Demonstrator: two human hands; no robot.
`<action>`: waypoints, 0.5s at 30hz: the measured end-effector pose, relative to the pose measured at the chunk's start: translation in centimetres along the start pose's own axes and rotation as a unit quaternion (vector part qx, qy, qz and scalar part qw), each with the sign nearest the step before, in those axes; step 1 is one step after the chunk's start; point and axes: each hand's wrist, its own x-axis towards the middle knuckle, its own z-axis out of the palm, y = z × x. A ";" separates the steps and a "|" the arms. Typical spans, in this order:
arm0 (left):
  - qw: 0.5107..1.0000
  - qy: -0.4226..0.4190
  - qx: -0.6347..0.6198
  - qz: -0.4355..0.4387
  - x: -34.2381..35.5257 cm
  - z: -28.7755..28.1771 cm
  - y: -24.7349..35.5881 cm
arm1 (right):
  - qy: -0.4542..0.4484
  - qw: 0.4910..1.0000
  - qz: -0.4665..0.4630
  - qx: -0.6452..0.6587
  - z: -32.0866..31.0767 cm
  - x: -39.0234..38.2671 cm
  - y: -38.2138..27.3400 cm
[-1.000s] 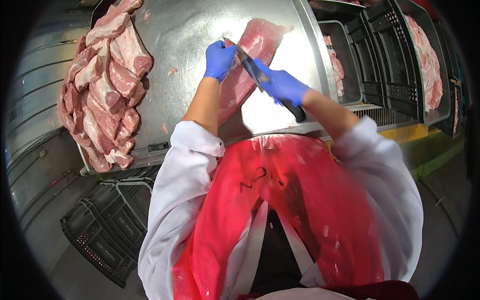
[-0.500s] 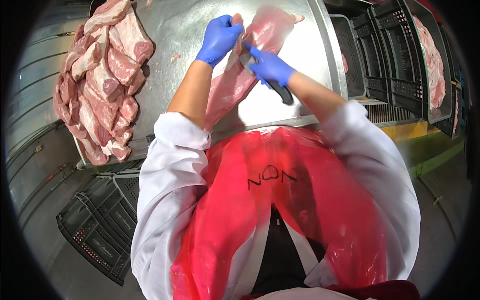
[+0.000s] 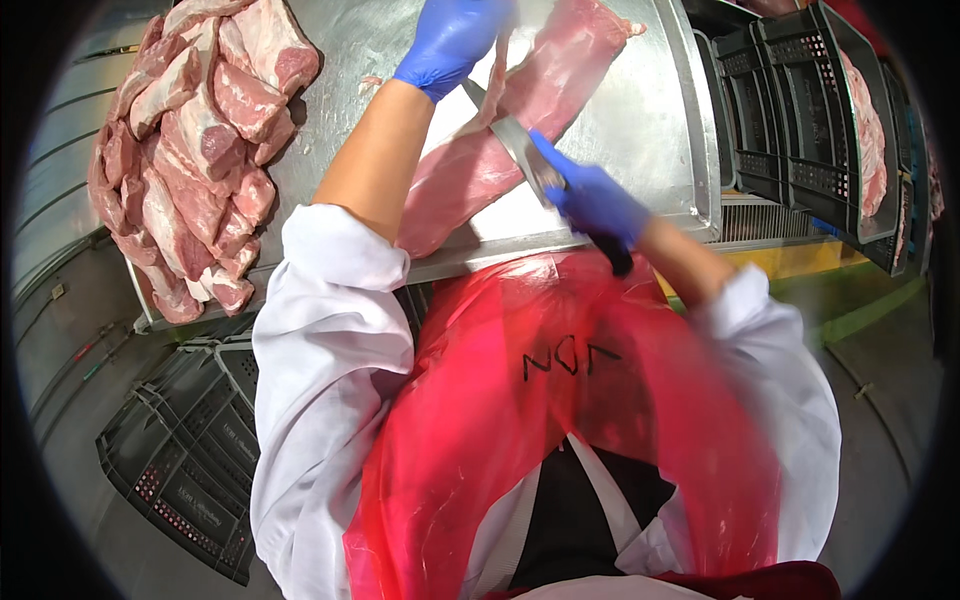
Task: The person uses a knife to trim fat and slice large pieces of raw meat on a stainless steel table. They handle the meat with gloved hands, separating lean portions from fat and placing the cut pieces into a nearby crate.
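Note:
A long pink piece of raw meat lies slantwise on the metal table, from near the apron up to the far right. My gloved left hand, at the top edge of the view, is closed on a thin pale strip of meat and holds it up off the long piece. My gloved right hand grips a knife by its black handle. The blade points up and left, across the meat near where the strip rises. My left fingertips are partly cut off by the frame.
A large heap of raw meat pieces covers the table's left end. To the right, black crates stand tilted, one with meat in it. Another black crate is below the table at left. A small scrap lies near my left wrist.
My left hand has moved up, pulling the strip away from the long piece. My right hand has drawn the knife down and to the right, toward my body.

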 end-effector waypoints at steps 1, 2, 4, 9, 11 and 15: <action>1.000 -0.008 -0.020 0.009 -0.3 -0.2 0.5 | -0.003 0.999 0.016 0.031 0.2 0.0 -0.4; 0.999 -0.015 -0.040 0.017 -0.8 -0.4 1.0 | -0.007 0.997 0.033 0.062 0.2 0.1 -1.1; 0.996 -0.043 -0.043 0.064 -2.0 -0.4 2.1 | 0.007 0.993 0.077 0.093 1.3 1.9 -1.5; 0.997 0.008 0.008 0.077 -2.1 -2.7 3.1 | 0.041 0.998 0.033 -0.019 3.8 2.8 -1.9; 0.992 0.004 -0.097 0.075 -1.9 -4.3 2.4 | 0.030 1.000 0.002 -0.002 5.1 -0.7 -1.3; 0.987 -0.043 -0.101 0.121 -3.5 -5.9 3.2 | 0.010 0.987 0.140 0.082 4.8 4.7 -5.5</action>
